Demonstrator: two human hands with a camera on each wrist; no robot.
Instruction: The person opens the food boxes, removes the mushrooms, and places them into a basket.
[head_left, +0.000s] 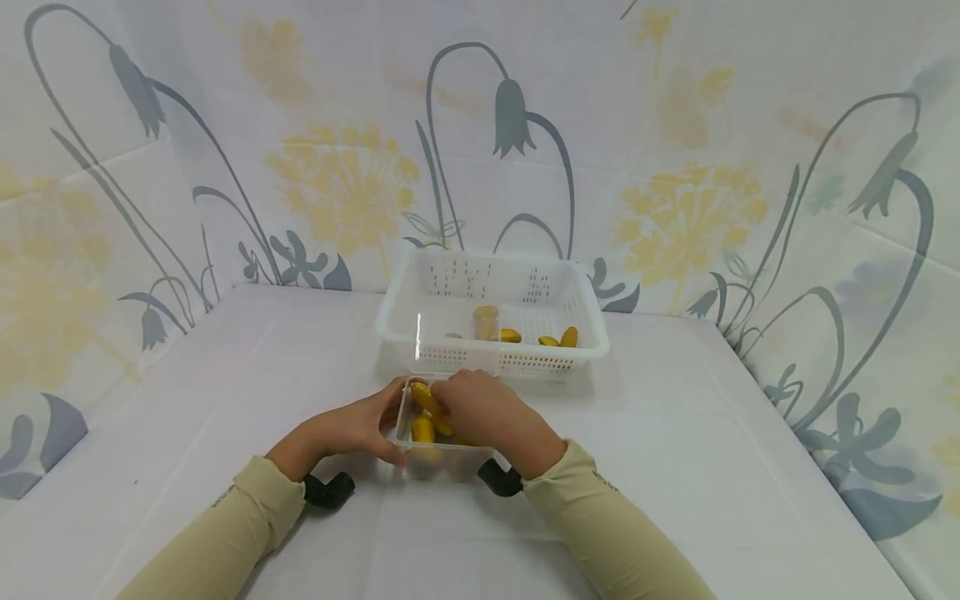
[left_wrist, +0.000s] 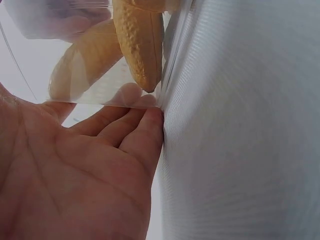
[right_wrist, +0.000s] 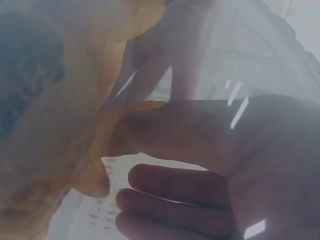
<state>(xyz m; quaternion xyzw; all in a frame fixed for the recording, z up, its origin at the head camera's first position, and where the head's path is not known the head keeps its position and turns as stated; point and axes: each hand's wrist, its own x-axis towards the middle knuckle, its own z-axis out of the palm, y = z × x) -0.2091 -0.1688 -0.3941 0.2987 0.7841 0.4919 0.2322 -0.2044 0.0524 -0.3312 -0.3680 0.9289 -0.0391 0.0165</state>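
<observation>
A clear plastic box (head_left: 450, 447) with its lid (head_left: 453, 354) raised at the back stands on the table. My left hand (head_left: 360, 425) holds its left end, thumb at the front and fingers round the far side. Inside it, my right hand (head_left: 483, 408) pinches a yellow, elongated cucumber-like piece (head_left: 429, 404) that leans toward the back left corner. Another yellow piece (head_left: 423, 429) lies below it. The left wrist view shows a bumpy, ridged yellow piece (left_wrist: 140, 50) through the plastic. In the right wrist view, clear plastic hazes the right thumb and fingers (right_wrist: 170, 132).
Behind the box stands a white perforated basket (head_left: 588, 312) with several yellow pieces (head_left: 568, 337) in it; the raised lid overlaps its front. Black curved parts (head_left: 328, 492) sit by both wrists. A flower-patterned cloth (head_left: 510, 192) hangs behind the white table (head_left: 712, 458).
</observation>
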